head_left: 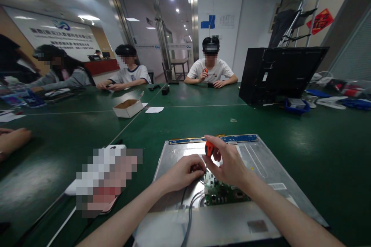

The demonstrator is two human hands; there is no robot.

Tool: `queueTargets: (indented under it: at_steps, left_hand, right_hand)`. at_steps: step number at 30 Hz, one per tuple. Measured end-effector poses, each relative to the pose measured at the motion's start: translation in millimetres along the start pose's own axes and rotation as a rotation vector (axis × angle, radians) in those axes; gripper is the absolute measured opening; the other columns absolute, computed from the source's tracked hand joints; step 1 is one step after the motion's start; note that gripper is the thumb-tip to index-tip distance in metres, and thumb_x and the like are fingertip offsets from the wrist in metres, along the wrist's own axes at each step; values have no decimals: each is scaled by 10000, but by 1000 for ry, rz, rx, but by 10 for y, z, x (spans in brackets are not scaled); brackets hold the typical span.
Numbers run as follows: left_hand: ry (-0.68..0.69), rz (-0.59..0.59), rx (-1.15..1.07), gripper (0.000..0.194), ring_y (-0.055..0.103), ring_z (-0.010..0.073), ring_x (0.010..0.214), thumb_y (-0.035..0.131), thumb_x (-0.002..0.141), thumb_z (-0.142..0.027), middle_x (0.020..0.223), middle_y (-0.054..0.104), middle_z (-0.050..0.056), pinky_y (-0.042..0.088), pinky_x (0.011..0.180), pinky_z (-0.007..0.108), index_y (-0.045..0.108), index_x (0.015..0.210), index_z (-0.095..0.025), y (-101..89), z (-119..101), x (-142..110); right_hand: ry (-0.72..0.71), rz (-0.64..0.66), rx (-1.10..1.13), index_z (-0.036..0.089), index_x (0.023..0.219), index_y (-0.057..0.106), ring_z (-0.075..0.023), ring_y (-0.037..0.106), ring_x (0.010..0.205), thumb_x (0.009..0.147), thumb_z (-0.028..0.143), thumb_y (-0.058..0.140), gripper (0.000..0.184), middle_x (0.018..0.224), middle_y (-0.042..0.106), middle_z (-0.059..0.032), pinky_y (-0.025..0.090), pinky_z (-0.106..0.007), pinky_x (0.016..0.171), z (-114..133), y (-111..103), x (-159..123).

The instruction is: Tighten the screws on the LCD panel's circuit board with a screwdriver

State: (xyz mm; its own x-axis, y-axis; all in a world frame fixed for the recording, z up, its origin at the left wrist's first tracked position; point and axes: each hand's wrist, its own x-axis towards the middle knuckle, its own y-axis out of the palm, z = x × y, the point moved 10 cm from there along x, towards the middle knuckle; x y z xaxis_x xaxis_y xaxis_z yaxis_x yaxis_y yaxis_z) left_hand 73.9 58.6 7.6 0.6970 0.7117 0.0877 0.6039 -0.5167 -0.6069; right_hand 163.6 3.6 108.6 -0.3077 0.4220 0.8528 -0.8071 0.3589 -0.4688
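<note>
A flat silver metal display panel [171, 154] lies before me, with a green circuit board [217, 193] on its middle and a blue strip board [243, 138] along its far edge. My right hand [227, 162] grips the orange-and-black handle of a screwdriver [209, 149], held upright over the board's far left corner. My left hand [185, 171] is closed, thumb and fingertips pinched together at that corner, close below the handle. What the left fingertips hold is too small to make out. A grey cable [189, 216] runs from beside the board toward me.
Two phones, one white [117, 147] and one pink [111, 202], lie left of the panel with cables. A small open box [129, 109] stands farther off. A black monitor casing [281, 75] stands at the right back. Several people sit around the green table [208, 119].
</note>
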Motion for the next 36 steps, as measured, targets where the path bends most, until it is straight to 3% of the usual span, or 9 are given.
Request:
queueTargets:
  at_steps: [8, 17, 30, 36]
  left_hand:
    - [9, 0, -17, 73, 570, 163, 759, 588, 824, -117, 834, 631, 10, 453, 707, 269, 624, 865, -166, 8, 14, -13]
    - [-3, 29, 18, 49, 566, 170, 784, 599, 849, -151, 850, 633, 17, 465, 734, 289, 638, 873, -169, 22, 59, 5]
    - [-22, 33, -32, 39, 590, 169, 791, 588, 871, -177, 855, 637, 21, 498, 731, 286, 623, 886, -168, 30, 45, -4]
    - [0, 14, -4, 34, 558, 157, 746, 597, 843, -154, 814, 622, 10, 461, 700, 269, 621, 823, -167, 8, 18, 2]
  right_hand:
    - [14, 2, 5, 216, 1398, 359, -103, 510, 517, 954, 222, 507, 468, 787, 616, 20, 429, -237, 488, -22, -1, -9]
    - [18, 34, 37, 205, 1437, 318, -118, 545, 554, 901, 163, 477, 560, 827, 617, -2, 420, -243, 472, -20, 10, -11]
    - [4, 14, -4, 222, 1402, 338, -103, 461, 476, 937, 211, 483, 487, 714, 544, 55, 410, -237, 475, -4, -6, 4]
    - [32, 52, 61, 205, 1449, 301, -97, 477, 480, 891, 154, 469, 584, 797, 589, 20, 403, -240, 457, -15, 14, 0]
